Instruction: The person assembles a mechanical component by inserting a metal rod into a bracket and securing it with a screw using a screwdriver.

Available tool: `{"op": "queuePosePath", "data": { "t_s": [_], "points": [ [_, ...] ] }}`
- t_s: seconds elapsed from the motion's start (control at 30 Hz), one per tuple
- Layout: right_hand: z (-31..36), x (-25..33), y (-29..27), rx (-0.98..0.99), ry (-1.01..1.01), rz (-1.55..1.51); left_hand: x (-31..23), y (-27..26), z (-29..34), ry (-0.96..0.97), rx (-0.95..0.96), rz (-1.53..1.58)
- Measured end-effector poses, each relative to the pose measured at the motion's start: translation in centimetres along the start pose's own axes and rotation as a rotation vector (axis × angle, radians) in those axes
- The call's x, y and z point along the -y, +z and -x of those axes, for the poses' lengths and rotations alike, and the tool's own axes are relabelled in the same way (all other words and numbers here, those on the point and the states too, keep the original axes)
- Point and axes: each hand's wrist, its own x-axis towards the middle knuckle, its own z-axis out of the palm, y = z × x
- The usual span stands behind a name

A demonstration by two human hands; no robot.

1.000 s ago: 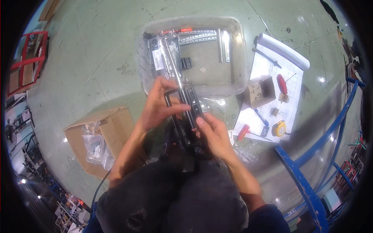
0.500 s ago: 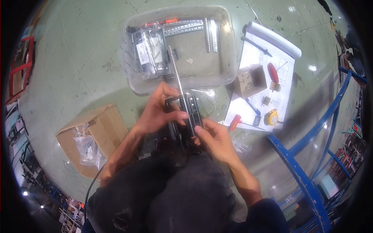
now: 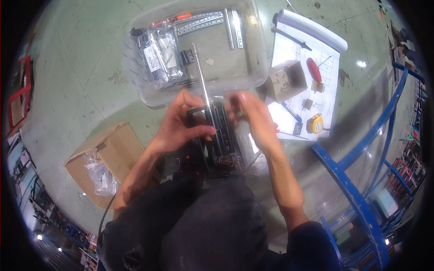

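Black assembly with shiny rod is gripped by left fingers — right fingers (blurred), grip unclear.

Dark charcoal trousers covered both rounded knees at the near edge, a pale, worn-looking scuff marking the left leg. At near right, a navy sleeve stopped by the elbow. The left hand and right hand were gloveless. A thin black cable curved beside the bare left forearm.
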Motion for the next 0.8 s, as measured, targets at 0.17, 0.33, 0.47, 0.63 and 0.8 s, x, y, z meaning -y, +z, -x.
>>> {"op": "queuePosePath", "data": {
  "t_s": [0.17,0.33,0.47,0.63,0.8],
  "points": [
    [-7.5,2.3,1.4,0.127,-0.02,-0.067,-0.1,-0.1,-0.3,-0.052,0.053,-0.027],
    [-10.3,2.4,1.3,0.273,0.003,-0.316,-0.3,0.2,-0.6,-0.091,0.032,-0.004],
    [-10.3,2.4,0.6,0.296,0.027,-0.335,0.0,0.1,-0.8,-0.132,0.057,-0.007],
    [-9.9,2.4,-0.8,0.108,-0.016,-0.059,0.7,0.0,-1.5,-0.169,0.113,-0.011],
    [-7.3,2.8,-1.0,0.043,-0.114,0.109,2.5,0.5,-1.8,-0.231,0.163,-0.008]
  ]
}}
